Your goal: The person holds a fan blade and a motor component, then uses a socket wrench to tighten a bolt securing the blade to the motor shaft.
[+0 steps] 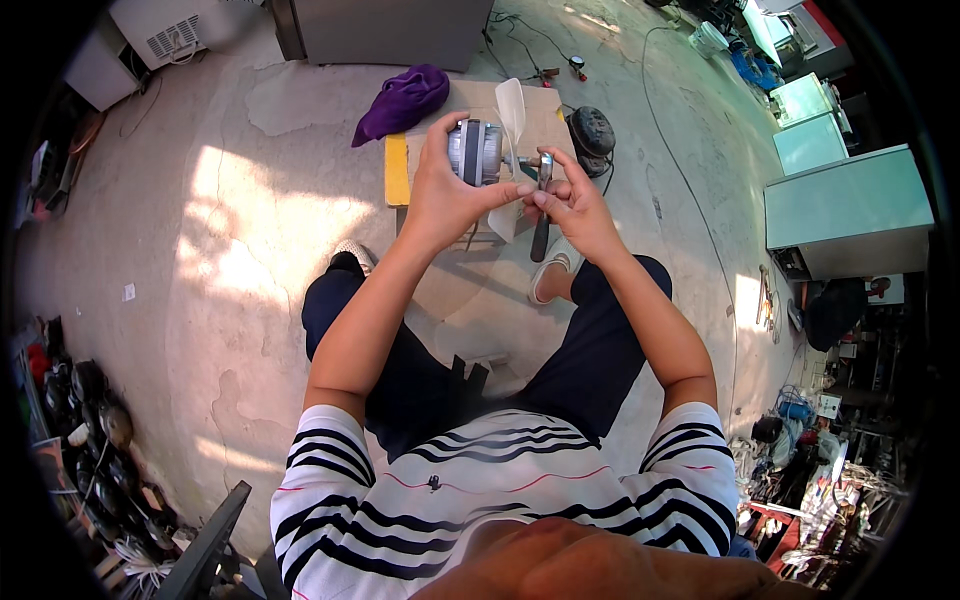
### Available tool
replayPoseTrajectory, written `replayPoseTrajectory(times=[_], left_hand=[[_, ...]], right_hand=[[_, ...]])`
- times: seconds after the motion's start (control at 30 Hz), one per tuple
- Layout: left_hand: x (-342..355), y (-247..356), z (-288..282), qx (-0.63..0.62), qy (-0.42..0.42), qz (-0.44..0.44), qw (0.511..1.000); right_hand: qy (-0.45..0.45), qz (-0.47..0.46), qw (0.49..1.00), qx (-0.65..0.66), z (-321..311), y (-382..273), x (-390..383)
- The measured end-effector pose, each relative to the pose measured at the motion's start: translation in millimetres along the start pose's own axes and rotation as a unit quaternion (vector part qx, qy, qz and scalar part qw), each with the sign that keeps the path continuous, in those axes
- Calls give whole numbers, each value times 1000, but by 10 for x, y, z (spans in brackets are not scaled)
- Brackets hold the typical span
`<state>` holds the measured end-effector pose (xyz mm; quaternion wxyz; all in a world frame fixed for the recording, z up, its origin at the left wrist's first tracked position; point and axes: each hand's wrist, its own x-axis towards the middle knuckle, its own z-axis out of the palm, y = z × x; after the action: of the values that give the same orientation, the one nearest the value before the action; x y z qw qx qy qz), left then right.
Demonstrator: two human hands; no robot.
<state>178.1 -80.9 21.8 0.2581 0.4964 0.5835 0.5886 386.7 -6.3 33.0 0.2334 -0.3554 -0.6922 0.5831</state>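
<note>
A silver cylindrical motor with a dark band lies on its side above a low cardboard-topped stand. White fan blades sit on its shaft side, one pointing away from me and one toward me. My left hand is closed round the motor's left side, its thumb stretched across toward the fan's hub. A ratchet wrench with a chrome head and dark handle is gripped by the fingers of my right hand. Its head is at the shaft end, right of the blades; the exact contact is hidden by my fingers.
A purple cloth lies at the far left of the stand, which has a yellow edge strip. Beside its right edge is a rounded black object. A grey cabinet stands beyond. Cables and a gauge lie on the floor.
</note>
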Motion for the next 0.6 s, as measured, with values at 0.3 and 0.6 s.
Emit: replayPoseTrajectory(times=[0.3,0.6], left_hand=[[-8,-36,48,-90,-36,-68,993],[15,40,2,-124,-36,-67,989]], right_hand=[[91,-229,947,-206,-134,405,99],[17,25,999,28,-21,-241,-86]])
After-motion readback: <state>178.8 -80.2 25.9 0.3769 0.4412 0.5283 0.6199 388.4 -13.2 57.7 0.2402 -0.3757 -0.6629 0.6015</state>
